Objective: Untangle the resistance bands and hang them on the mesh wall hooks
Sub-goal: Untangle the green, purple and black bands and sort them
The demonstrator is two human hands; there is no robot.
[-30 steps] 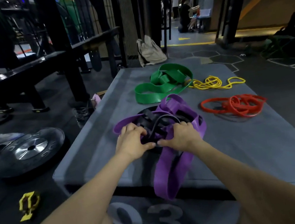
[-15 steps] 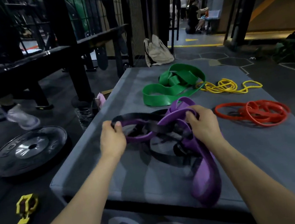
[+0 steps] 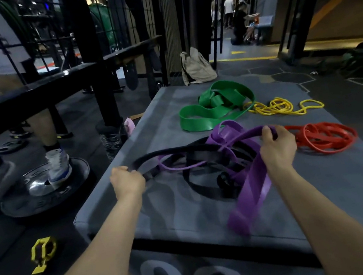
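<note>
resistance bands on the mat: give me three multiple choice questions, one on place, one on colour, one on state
1. Which band lies nearest the red band?
A. green
B. yellow
C. none, it lies alone on the floor

2. What colour is the band held by the left hand?
A. black
B. green
C. red

3. What state are the purple band and black band in?
A. hung on hooks
B. tangled together
C. lying apart

Key: 1 B, the yellow band lies just beyond it; 2 A, its fingers grip black; 3 B, the loops interlace between the left hand and right hand.
</note>
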